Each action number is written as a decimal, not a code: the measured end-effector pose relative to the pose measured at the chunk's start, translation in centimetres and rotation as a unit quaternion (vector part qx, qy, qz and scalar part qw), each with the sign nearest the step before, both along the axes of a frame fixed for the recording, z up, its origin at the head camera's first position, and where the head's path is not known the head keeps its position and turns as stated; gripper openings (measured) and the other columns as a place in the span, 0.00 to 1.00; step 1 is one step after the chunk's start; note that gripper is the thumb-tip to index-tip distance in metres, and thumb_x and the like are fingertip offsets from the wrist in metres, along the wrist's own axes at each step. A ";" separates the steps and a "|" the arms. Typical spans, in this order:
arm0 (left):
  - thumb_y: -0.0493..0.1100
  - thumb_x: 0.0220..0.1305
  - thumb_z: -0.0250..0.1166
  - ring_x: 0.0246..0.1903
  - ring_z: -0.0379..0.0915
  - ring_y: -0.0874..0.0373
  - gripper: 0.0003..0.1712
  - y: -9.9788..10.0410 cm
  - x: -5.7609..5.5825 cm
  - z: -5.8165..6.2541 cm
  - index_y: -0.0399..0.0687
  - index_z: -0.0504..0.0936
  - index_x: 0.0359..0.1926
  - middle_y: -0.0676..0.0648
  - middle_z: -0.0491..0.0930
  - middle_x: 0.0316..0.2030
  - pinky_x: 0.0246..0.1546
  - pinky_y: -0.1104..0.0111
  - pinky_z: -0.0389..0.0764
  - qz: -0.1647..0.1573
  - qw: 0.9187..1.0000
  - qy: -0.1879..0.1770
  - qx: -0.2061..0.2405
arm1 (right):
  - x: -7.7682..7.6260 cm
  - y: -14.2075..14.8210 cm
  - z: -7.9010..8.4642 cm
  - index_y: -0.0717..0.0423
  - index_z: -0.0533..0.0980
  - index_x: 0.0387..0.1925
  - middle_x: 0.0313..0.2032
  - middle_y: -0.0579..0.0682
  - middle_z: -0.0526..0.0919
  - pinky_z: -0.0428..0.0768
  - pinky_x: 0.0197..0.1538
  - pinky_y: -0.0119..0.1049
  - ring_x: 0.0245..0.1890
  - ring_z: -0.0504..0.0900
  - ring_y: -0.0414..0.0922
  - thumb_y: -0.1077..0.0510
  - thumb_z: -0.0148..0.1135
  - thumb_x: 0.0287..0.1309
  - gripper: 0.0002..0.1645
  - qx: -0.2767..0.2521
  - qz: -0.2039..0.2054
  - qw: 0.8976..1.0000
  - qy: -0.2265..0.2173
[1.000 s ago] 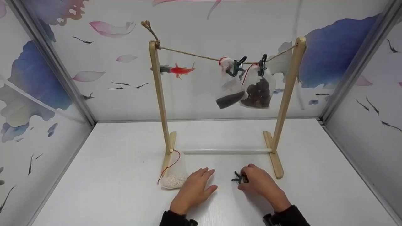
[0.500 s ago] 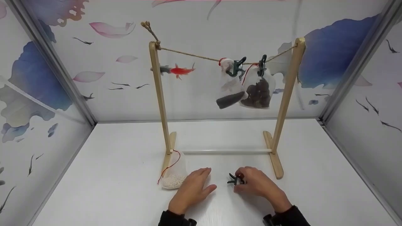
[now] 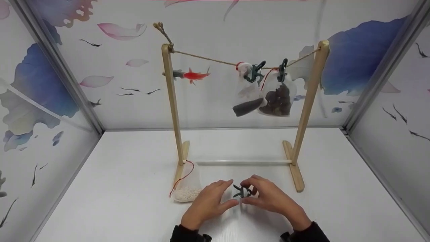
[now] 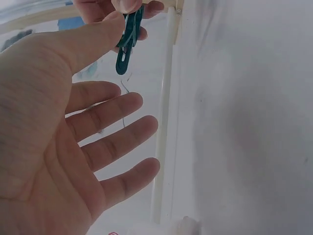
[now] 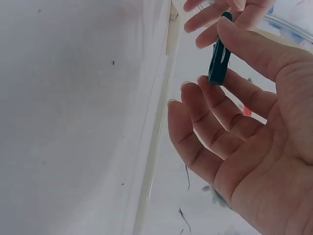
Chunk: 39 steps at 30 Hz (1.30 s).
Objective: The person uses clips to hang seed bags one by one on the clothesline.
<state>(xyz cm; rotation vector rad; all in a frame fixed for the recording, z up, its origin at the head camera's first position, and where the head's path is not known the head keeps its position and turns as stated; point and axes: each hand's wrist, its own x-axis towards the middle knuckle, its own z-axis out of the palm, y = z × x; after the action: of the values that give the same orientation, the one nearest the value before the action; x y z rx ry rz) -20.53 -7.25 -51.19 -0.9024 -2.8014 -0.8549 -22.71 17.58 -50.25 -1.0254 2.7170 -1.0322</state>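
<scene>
My right hand point(image 3: 271, 197) pinches a dark green spring clip point(image 3: 242, 192) between thumb and fingers, low in front of the wooden stand. In the right wrist view the clip point(image 5: 220, 58) runs between thumb tip and fingertips. My left hand point(image 3: 209, 203) faces it with relaxed, spread fingers, and its thumb and fingertips come up close to the clip's handles. Just left of that hand, a mesh drawstring bag of white grains point(image 3: 185, 194) with a red cord leans by the stand's left foot, its lower right edge partly behind the hand.
The wooden stand point(image 3: 308, 107) carries a sagging rope point(image 3: 205, 58). Two green clips hold mesh bags on it: one bag with a dark long piece point(image 3: 248, 107), the other with dark round pieces point(image 3: 278, 101). A white rod point(image 3: 238, 162) joins the feet. Printed panels enclose the table.
My right hand has moved left with the clip, toward the left hand. The left hand has hardly moved; its thumb now reaches slightly further right.
</scene>
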 end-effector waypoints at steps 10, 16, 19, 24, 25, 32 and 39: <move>0.62 0.72 0.59 0.54 0.79 0.56 0.34 0.1 -0.1 -0.1 0.43 0.77 0.66 0.49 0.82 0.56 0.54 0.61 0.79 -0.027 0.999 0.003 0.031 | 0.2 -0.1 0.3 0.56 0.80 0.54 0.48 0.51 0.82 0.81 0.39 0.33 0.40 0.81 0.41 0.46 0.71 0.62 0.25 -0.004 0.023 1.000 0.001; 0.62 0.71 0.61 0.48 0.81 0.55 0.33 0.0 -0.2 -0.2 0.42 0.78 0.65 0.47 0.83 0.53 0.49 0.63 0.80 -0.030 0.999 -0.007 0.041 | 0.2 -0.1 0.4 0.55 0.80 0.55 0.48 0.50 0.81 0.81 0.39 0.35 0.39 0.81 0.41 0.45 0.70 0.63 0.25 0.004 0.029 1.000 -0.002; 0.62 0.71 0.61 0.47 0.81 0.55 0.33 -0.1 -0.2 -0.2 0.42 0.79 0.63 0.46 0.83 0.51 0.48 0.64 0.80 -0.030 0.999 -0.011 0.044 | 0.2 0.0 0.5 0.54 0.80 0.55 0.48 0.50 0.81 0.82 0.40 0.35 0.40 0.80 0.40 0.44 0.70 0.63 0.25 0.006 0.028 1.000 -0.005; 0.61 0.71 0.62 0.47 0.81 0.55 0.31 -0.1 -0.2 0.0 0.42 0.80 0.61 0.47 0.84 0.50 0.47 0.65 0.81 -0.030 0.998 -0.021 0.049 | 0.2 0.0 0.5 0.54 0.80 0.55 0.48 0.49 0.81 0.81 0.40 0.34 0.39 0.80 0.39 0.45 0.70 0.63 0.25 0.002 0.030 1.000 -0.002; 0.61 0.71 0.62 0.47 0.81 0.55 0.30 -0.1 -0.2 0.0 0.42 0.81 0.60 0.47 0.84 0.50 0.47 0.65 0.81 -0.030 0.998 -0.020 0.052 | 0.2 0.0 0.5 0.55 0.80 0.55 0.48 0.49 0.81 0.81 0.40 0.34 0.39 0.80 0.39 0.45 0.70 0.63 0.25 0.001 0.030 1.000 -0.001; 0.59 0.72 0.62 0.47 0.81 0.55 0.27 -0.1 -0.3 -0.1 0.43 0.81 0.59 0.47 0.84 0.50 0.46 0.66 0.81 -0.034 0.997 -0.022 0.071 | 0.3 -0.1 0.7 0.55 0.80 0.55 0.48 0.49 0.81 0.81 0.40 0.33 0.39 0.80 0.39 0.43 0.68 0.64 0.26 -0.001 0.030 1.000 0.004; 0.58 0.73 0.60 0.47 0.81 0.56 0.26 -0.3 -0.4 -0.1 0.45 0.80 0.59 0.48 0.83 0.50 0.46 0.65 0.81 -0.031 0.996 -0.035 0.080 | 0.3 -0.2 0.8 0.56 0.79 0.57 0.48 0.48 0.81 0.82 0.40 0.36 0.39 0.81 0.39 0.43 0.67 0.66 0.26 0.004 0.032 0.999 0.017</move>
<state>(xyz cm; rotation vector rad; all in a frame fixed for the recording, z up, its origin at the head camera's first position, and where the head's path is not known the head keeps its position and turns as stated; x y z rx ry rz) -20.89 -7.52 -51.32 -0.9570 -2.7263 -1.1217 -22.44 17.38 -49.47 -1.1316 2.6927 -1.0033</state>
